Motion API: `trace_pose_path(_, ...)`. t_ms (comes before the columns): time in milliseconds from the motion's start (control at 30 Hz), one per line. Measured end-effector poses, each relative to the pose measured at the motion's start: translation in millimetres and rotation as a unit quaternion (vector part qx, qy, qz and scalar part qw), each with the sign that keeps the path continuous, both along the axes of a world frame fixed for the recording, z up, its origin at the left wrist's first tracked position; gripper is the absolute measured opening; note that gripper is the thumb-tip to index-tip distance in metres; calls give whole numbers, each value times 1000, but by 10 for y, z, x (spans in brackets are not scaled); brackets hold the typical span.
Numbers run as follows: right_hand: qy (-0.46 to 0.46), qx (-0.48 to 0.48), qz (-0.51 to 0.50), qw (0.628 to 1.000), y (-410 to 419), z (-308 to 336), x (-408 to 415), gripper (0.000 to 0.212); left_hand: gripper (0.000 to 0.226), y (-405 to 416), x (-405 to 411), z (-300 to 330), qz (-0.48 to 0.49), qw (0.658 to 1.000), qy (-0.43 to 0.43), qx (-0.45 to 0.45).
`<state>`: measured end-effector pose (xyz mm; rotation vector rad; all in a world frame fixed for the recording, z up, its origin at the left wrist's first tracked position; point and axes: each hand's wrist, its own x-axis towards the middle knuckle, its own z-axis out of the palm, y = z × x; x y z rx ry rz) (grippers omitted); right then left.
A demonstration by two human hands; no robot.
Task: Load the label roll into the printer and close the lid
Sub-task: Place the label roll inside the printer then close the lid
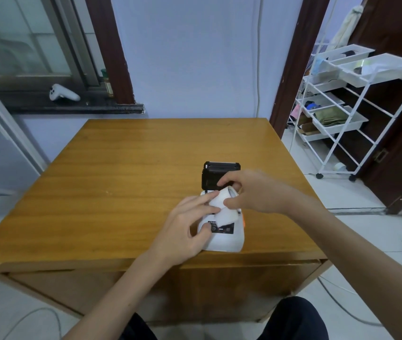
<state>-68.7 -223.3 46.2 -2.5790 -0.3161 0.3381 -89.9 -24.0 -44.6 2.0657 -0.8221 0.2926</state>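
Note:
A small white label printer (227, 238) stands near the front edge of the wooden table (126, 182). Its black lid (220, 171) is swung up and back, open. A white label roll (223, 198) is held just above the printer's open bay, with a loose strip of paper (228, 214) hanging down over the printer's top. My right hand (251, 192) grips the roll from the right side. My left hand (187, 223) pinches the roll and strip from the left, thumb resting by the printer's black control panel (225, 228).
A white game controller (62, 93) lies on the dark window sill at back left. A white wire rack on wheels (347, 114) with trays stands on the floor to the right. My knees (293, 317) are below the table's front edge.

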Motion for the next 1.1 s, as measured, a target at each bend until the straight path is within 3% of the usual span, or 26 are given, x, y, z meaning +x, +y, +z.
trace_pose_path(133,-19,8,15,1000,-48,-53,-55,36,37,53,-28,0,24,999,27,-30)
trace_pose_path(233,-37,59,-17,997,-111,-142,-84,32,32,30,-7,8,49,994,97,-21)
trace_pose_path(367,-17,206,-80,975,-203,-288,-134,24,24,27,82,-16,37,984,171,20)
trace_pose_path(433,4,292,-114,950,-218,-331,-173,20,35,36,91,-9,24,982,187,17)
trace_pose_path(533,19,349,-140,926,-205,-385,-196,20,53,41,104,2,10,979,201,15)
trace_pose_path(633,30,362,-128,923,-158,-402,-211,23,50,51,125,-8,4,980,197,27)
trace_pose_path(900,38,347,-98,932,-182,-379,-189,24,69,88,173,12,-8,980,177,94)
trace_pose_path(1100,39,332,-90,938,-197,-388,-156,23,56,78,159,16,-8,983,160,87)
